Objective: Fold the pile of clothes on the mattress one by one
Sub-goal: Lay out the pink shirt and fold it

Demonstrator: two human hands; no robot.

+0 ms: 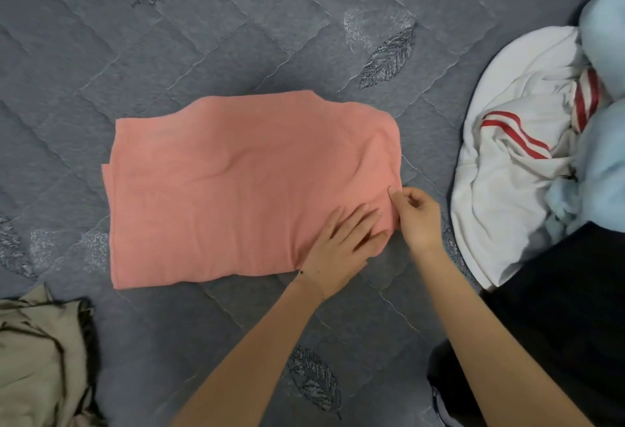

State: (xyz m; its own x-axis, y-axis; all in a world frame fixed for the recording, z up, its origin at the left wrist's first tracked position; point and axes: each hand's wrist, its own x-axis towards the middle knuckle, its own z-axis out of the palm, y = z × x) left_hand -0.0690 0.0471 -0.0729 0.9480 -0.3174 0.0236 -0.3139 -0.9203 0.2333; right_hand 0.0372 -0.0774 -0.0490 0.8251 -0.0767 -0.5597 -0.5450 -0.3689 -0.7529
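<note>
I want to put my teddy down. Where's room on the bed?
Bare grey quilted mattress: above the flat pink garment, and below it between the crumpled beige cloth and the left forearm. Crowded right: left hand, right hand, white red-striped garment, pale blue clothes.

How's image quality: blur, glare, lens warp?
Head view: soft, even light, no glare on the pink garment, faint shadows under the left hand and right hand, both slightly smeared; quilt lines on the mattress bow toward the edges; light blue garment at right looks soft.
</note>
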